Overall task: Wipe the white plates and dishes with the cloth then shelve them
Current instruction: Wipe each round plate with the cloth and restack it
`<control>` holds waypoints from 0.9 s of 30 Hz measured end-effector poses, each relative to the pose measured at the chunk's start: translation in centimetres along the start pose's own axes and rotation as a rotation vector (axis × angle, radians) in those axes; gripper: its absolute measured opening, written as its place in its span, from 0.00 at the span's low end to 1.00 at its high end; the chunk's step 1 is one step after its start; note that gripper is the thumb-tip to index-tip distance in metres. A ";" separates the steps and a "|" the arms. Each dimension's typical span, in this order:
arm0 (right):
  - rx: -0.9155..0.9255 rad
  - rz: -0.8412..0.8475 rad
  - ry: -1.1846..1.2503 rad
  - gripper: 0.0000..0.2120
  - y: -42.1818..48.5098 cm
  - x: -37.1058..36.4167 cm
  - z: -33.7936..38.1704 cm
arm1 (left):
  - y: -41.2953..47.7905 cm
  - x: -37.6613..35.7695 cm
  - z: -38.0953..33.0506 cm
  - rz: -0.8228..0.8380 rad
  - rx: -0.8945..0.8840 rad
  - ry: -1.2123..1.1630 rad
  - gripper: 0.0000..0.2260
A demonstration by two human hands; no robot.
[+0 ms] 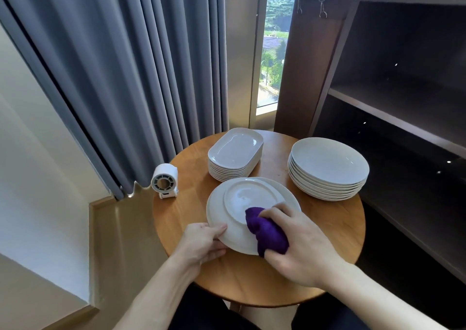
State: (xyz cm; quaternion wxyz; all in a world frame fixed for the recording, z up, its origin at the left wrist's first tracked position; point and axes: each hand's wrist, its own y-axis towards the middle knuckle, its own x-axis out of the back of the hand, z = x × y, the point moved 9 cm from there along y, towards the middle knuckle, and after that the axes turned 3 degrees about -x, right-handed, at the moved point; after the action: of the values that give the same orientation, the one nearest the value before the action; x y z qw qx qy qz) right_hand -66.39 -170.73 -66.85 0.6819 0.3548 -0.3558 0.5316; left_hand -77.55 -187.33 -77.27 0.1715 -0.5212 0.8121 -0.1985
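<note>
Right grip point(297, 241) clenches cloth point(267, 231) on plate point(242, 198), near-right; left grip point(204, 244) pinches near-left rim; I judge shelf point(403, 123) lies rightward.

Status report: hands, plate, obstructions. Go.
Left hand grips plate rim. Right hand presses purple cloth on its underside. Rectangular stack and round stack on table; round stack nearest shelf.

Daylight enters through the narrow window point(273, 52) at the back, slightly washed out, and lays a soft sheen on the white plates point(330, 163) and the wooden surface point(335, 231). The open cabinet point(408, 90) on the right is dim, its depths nearly black. The wide lens bows the curtain point(121, 72) folds and wall lines toward the edges, and detail is mildly soft throughout.
</note>
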 end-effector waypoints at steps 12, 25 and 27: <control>-0.169 0.134 0.140 0.22 -2.8 1.0 -8.4 | -1.3 -0.4 -0.5 -0.016 -0.022 -0.061 0.14; -0.285 0.114 0.363 0.22 -1.5 1.9 -11.4 | -3.9 -4.4 -7.0 0.105 -0.296 -0.233 0.21; -0.285 0.124 0.362 0.22 -1.6 1.9 -11.3 | -5.0 -5.8 -10.2 0.123 -0.403 -0.095 0.20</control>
State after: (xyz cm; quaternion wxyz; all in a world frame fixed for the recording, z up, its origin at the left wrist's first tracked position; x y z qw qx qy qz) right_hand -63.30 -160.39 -70.96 0.7437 0.1313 -0.3203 0.5719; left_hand -76.34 -182.43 -65.54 0.1136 -0.5030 0.8568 0.0036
